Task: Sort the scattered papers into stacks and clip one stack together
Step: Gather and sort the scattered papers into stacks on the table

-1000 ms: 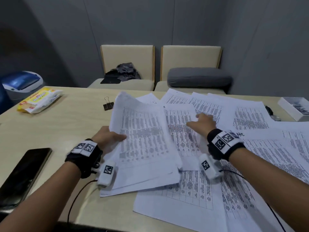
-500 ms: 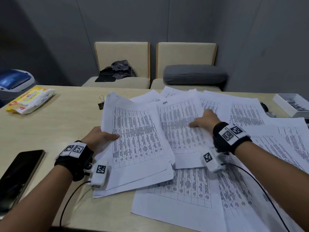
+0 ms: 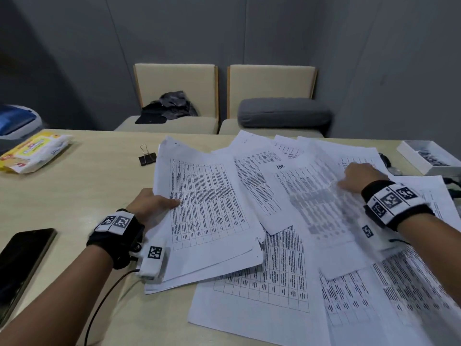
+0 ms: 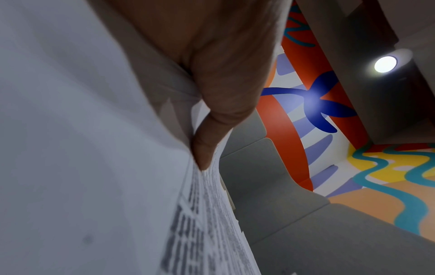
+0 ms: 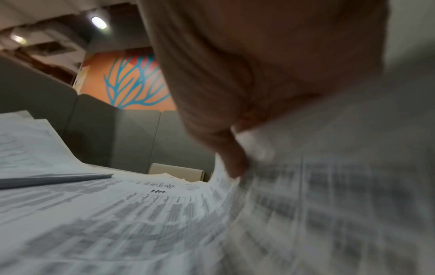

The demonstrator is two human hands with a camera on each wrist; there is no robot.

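Risk: the loose sheets (image 3: 311, 196) overlap, so dragging one may shift its neighbours or crease it. The left hand (image 3: 152, 206) grips the gathered stack (image 3: 207, 213), thumb on top, left of those sheets. The right hand (image 3: 359, 176) pinches one sheet's edge. The binder clip (image 3: 147, 157) lies on the counter (image 3: 74, 196) beyond the stack.

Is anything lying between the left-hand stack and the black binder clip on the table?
Nothing visible does. The binder clip sits on bare table just beyond the top-left corner of the stack that the left hand holds; only open tabletop separates them. The wipes pack lies well off to the left.
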